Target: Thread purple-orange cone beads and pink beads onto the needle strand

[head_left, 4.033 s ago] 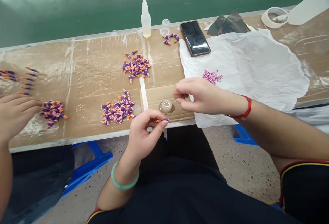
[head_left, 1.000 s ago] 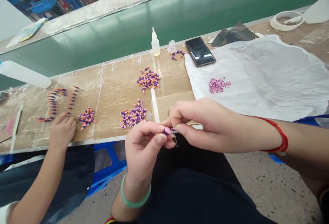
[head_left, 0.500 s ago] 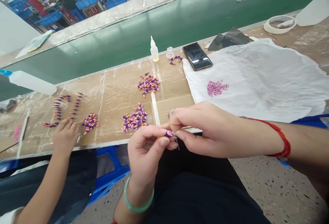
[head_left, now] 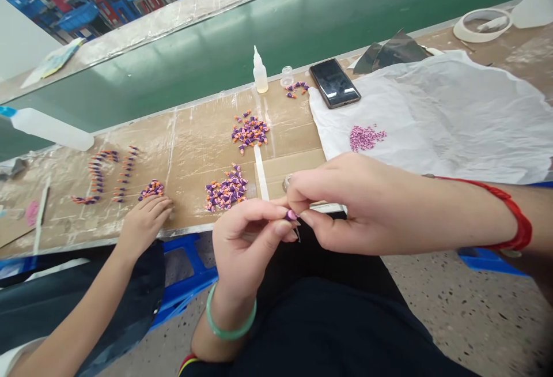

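Note:
Between thumb and forefinger, my left hand (head_left: 248, 233) pinches a small purple-and-pink piece (head_left: 291, 215) in front of my lap. My right hand (head_left: 341, 204) meets it from the right, fingertips pinched together against the pink end. A thin pale sliver shows below the fingertips; I cannot make out what it is or which hand holds it. Behind my left hand lies a pile of purple, pink and orange pieces (head_left: 227, 188), and a similar pile (head_left: 249, 132) is farther back. Tiny pink bits (head_left: 366, 138) rest on a white sheet (head_left: 415, 117) beyond my right hand.
A co-worker's hand (head_left: 147, 221) is at a small pile (head_left: 151, 188) on the left, near rows of pieces (head_left: 97, 178). Along the back stand a dropper bottle (head_left: 260, 72), a phone (head_left: 334, 83) and a tape roll (head_left: 481, 24). A large white bottle (head_left: 52, 128) lies far left.
The co-worker's hand has moved right, from the rows of pieces to the small pile. My hands keep their pinch on the piece, with only slight shifts; the view has tilted a little.

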{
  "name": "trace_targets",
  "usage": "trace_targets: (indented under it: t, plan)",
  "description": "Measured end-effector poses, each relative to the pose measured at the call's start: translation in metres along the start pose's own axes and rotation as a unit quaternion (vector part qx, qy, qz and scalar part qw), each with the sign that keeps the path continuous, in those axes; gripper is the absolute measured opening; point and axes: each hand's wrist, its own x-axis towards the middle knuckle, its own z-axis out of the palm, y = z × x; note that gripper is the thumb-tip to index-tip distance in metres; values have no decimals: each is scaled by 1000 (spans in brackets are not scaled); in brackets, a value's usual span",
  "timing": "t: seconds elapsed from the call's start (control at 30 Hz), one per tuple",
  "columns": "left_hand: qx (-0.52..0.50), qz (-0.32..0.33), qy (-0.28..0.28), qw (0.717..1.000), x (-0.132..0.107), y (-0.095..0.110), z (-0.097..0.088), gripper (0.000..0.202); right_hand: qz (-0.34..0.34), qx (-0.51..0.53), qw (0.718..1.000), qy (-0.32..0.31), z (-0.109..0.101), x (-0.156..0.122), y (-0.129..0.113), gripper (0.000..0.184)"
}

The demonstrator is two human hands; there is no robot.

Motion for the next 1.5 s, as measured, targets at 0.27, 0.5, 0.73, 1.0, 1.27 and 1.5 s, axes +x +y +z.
trace_targets:
  t: [0.27,0.5,0.73,1.0,1.27,1.5]
  plan:
    - [59,12,4,998,2,5,-4,12,41,-13,999,-11,-4,4,-7,17]
    - [86,-24,31,996,0,4,-4,11,55,19,998,-6,6,5,0,17]
    - [-14,-71,86,994,2,6,3,13,22,87,992,88,13,-1,5,13]
    - [5,-8,74,997,-2,-2,2,8,41,120,983,132,21,-4,4,16]
    - [12,24,49,998,-1,-3,3,12,23,84,986,144,18,-4,3,16]
    - [20,19,40,999,-2,-3,1,10,17,75,988,134,18,-3,3,17]
